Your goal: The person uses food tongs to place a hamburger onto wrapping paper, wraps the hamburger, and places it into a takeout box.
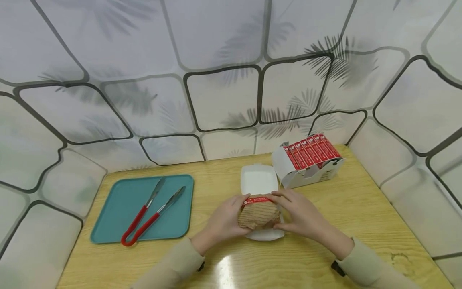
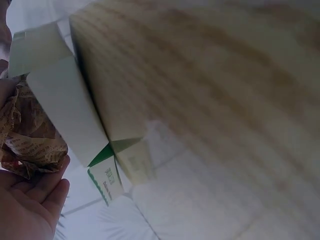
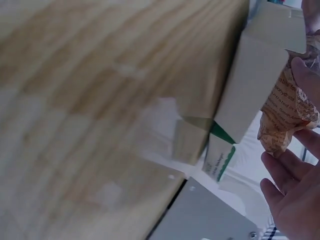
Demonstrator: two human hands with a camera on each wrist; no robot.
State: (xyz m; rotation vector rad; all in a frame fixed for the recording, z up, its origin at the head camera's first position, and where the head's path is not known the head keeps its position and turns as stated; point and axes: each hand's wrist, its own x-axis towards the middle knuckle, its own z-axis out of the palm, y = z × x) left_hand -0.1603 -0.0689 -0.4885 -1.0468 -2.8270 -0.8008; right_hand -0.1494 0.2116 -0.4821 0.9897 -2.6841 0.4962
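**Both hands on a wrapped bundle over an open white box**

Wooden table (image 1: 361,212) spans the field, patterned panels behind it. On its left sits a teal tray (image 1: 108,224) carrying red-handled tongs (image 1: 151,214), lying flat, tips pointing away from the person. Far right of centre: a white carton (image 1: 306,162) tipped on its side, a row of red-labelled packets showing along its top.

At centre, an open white box (image 1: 259,180), lid laid back toward the wall. A brown paper-wrapped bundle (image 1: 259,214) sits over the base half of the box, red band across its upper edge.

Left hand (image 1: 225,218) cups the bundle's left side, fingers curled round it. Right hand (image 1: 301,212) grips the right side, fingertips up at the red band. The left wrist view shows printed brown paper against the palm, beside the box wall. The right wrist view is blurred; the fingers appear to lie against the paper, but how firmly cannot be told.
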